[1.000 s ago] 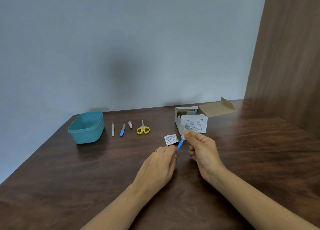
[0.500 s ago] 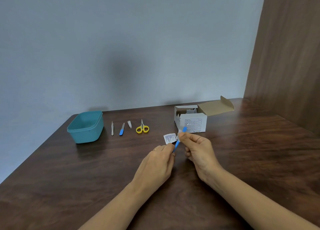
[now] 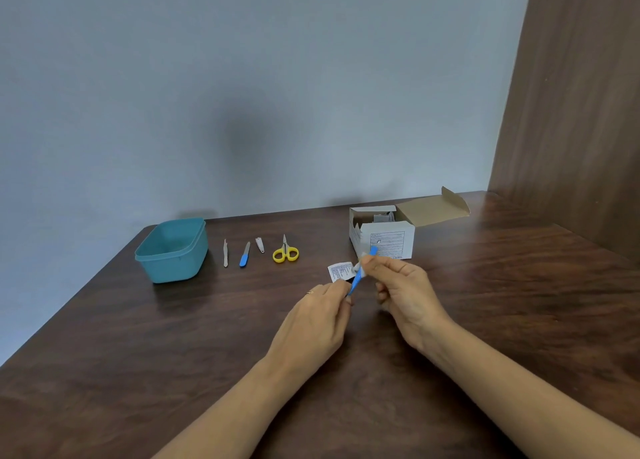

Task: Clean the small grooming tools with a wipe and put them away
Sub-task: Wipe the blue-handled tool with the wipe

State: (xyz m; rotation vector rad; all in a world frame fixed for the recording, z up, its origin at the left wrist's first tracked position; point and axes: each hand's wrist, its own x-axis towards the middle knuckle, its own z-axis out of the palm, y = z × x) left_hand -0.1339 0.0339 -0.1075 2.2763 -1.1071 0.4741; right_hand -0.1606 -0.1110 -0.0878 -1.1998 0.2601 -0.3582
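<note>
My left hand [image 3: 320, 315] pinches the lower end of a thin blue tool [image 3: 357, 280], which slants up to the right. My right hand [image 3: 403, 294] pinches a small white wipe [image 3: 362, 260] around the tool's upper part; the blue tip pokes out above the fingers. A torn wipe sachet [image 3: 339, 271] lies on the table just left of the tool. Farther left lie a metal tweezer [image 3: 225, 253], a blue-handled file [image 3: 245, 255], a small nail clipper [image 3: 259, 244] and yellow scissors [image 3: 285, 251], in a row.
A teal plastic tub [image 3: 172, 249] stands open at the far left of the row. An open white box of wipes [image 3: 382, 235] stands behind my right hand, its flap laid back. A brown wooden panel [image 3: 571, 112] borders the dark wooden table [image 3: 138, 354] on the right.
My right hand with the wipe has slid down along the blue tool, so the blue tip now shows above the fingers. The left hand stays put.
</note>
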